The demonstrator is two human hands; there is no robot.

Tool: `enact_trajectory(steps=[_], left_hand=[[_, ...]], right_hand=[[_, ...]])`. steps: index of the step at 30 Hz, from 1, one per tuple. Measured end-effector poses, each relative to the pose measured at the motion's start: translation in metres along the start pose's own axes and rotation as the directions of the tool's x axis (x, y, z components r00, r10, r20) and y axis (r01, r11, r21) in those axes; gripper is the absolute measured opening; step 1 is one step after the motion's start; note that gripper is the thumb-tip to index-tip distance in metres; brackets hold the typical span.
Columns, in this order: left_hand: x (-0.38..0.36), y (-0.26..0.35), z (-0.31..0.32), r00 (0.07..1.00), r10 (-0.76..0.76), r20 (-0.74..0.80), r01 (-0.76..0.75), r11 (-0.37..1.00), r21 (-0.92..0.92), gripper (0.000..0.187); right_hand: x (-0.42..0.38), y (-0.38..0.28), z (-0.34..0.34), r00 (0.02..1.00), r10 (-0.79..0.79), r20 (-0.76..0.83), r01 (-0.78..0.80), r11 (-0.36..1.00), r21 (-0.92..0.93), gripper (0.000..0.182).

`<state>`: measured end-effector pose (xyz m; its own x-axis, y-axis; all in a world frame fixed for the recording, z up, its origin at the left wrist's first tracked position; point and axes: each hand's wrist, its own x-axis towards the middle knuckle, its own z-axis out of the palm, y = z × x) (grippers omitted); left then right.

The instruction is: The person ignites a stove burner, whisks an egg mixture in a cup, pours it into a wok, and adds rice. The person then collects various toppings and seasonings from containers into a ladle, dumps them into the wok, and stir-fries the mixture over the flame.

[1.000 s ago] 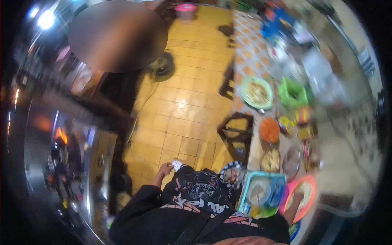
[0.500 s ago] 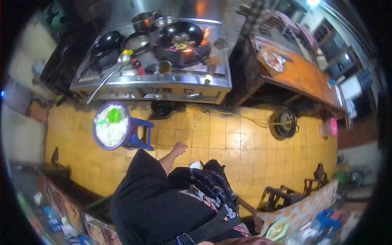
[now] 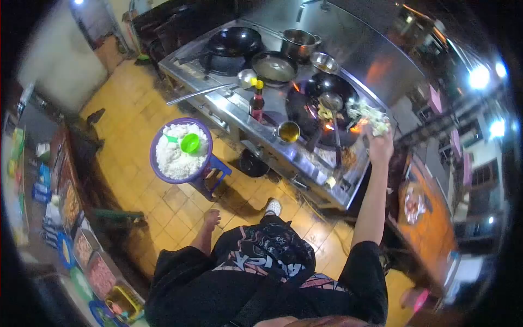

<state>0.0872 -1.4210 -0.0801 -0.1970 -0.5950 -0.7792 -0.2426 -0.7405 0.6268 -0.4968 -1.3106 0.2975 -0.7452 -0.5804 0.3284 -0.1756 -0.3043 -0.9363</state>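
Note:
My right hand is closed around a bunch of shredded cabbage beside the black wok. Some shreds stick out past the fingers. Flames rise round the wok, which has yellowish food in it, and a ladle rests inside with its handle toward me. Low by my body, my left hand hangs empty, fingers loosely apart. The nearest thing to it is a blue stool carrying a purple tub of white rice with a green scoop.
On the steel stove stand a sauce bottle, a metal cup of brownish liquid, a second ladle, a shallow pan, a pot and another wok. A wooden table is at right, food trays at lower left.
My view has turned and come closer to the stove. My right hand, out of sight before, now reaches to the wok with cabbage. A ladle now shows in the wok.

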Motion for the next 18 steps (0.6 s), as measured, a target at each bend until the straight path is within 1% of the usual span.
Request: enact_trajectory(steps=[1,2,3,4,5,6,7,8,9,10,11,12,13,14,15,16,17,18], left_hand=[[-0.011,0.003,0.001,0.998,-0.002,-0.059,0.003,1.0,0.014,0.024],[-0.018,0.008,0.005,0.997,-0.005,-0.075,0.004,1.0,-0.015,0.024],[-0.027,0.012,0.003,0.992,0.001,-0.128,-0.007,0.999,-0.041,0.024],[-0.035,0.015,0.001,0.984,0.004,-0.18,-0.015,0.998,-0.06,0.025],[-0.046,0.017,0.002,0.982,-0.017,-0.189,0.003,0.998,-0.07,0.025],[-0.055,0.017,0.003,0.968,-0.004,-0.25,-0.042,0.983,-0.178,0.025],[-0.055,0.021,0.005,0.951,0.009,-0.31,-0.099,0.956,-0.275,0.025],[-0.053,0.027,0.005,0.951,-0.001,-0.309,-0.089,0.956,-0.28,0.025],[-0.047,0.036,0.002,0.929,0.054,-0.365,-0.166,0.945,-0.283,0.024],[-0.04,0.043,-0.002,0.901,0.107,-0.421,-0.242,0.929,-0.281,0.024],[-0.038,0.043,-0.008,0.864,0.146,-0.482,-0.308,0.911,-0.275,0.023],[-0.022,0.045,-0.015,0.836,0.25,-0.489,-0.428,0.854,-0.295,0.024],[-0.005,0.053,-0.022,0.785,0.34,-0.518,-0.542,0.782,-0.308,0.024],[0.001,0.083,-0.02,0.746,0.314,-0.587,-0.547,0.792,-0.272,0.022],[0.007,0.117,-0.02,0.685,0.322,-0.654,-0.441,0.898,-0.019,0.021],[0.046,0.12,-0.033,0.538,0.557,-0.633,-0.575,0.791,0.209,0.024],[0.037,0.159,-0.028,0.445,0.627,-0.639,-0.459,0.773,0.438,0.025],[0.035,0.194,-0.024,0.524,0.563,-0.639,-0.483,0.815,0.322,0.027]], right_hand=[[0.043,0.063,-0.026,0.996,-0.003,0.084,0.012,0.994,-0.108,0.035],[0.057,0.073,-0.004,0.978,0.195,-0.079,-0.205,0.97,-0.133,0.032],[0.06,0.085,0.017,0.89,0.38,-0.251,-0.419,0.899,-0.126,0.029],[0.067,0.115,0.005,0.892,0.425,-0.154,-0.442,0.891,-0.102,0.028],[0.066,0.16,-0.021,0.881,0.47,-0.061,-0.473,0.877,-0.086,0.029],[0.058,0.186,-0.033,0.915,0.38,-0.133,-0.376,0.687,-0.622,0.029],[0.047,0.21,-0.044,0.957,0.259,-0.132,-0.198,0.248,-0.948,0.03],[0.02,0.239,-0.064,0.981,0.184,-0.062,-0.138,0.439,-0.888,0.032],[0.0,0.255,-0.077,0.995,0.096,-0.006,-0.063,0.611,-0.789,0.035],[-0.007,0.242,-0.072,0.995,0.102,-0.001,-0.063,0.606,-0.793,0.035],[-0.016,0.214,-0.063,0.89,0.435,-0.137,-0.427,0.686,-0.589,0.032],[-0.025,0.177,-0.036,0.649,0.744,-0.158,-0.747,0.584,-0.317,0.03],[-0.034,0.153,-0.011,0.308,0.95,-0.059,-0.951,0.305,-0.051,0.027],[-0.036,0.147,-0.009,0.343,0.939,-0.01,-0.939,0.343,-0.031,0.021],[-0.029,0.148,-0.017,0.378,0.925,0.043,-0.926,0.378,-0.001,0.015],[-0.019,0.146,-0.029,0.394,0.915,0.092,-0.912,0.401,-0.084,0.017],[-0.005,0.144,-0.031,0.418,0.897,0.143,-0.884,0.438,-0.161,0.019],[-0.006,0.133,-0.004,0.782,0.619,0.079,-0.481,0.678,-0.555,0.024]])
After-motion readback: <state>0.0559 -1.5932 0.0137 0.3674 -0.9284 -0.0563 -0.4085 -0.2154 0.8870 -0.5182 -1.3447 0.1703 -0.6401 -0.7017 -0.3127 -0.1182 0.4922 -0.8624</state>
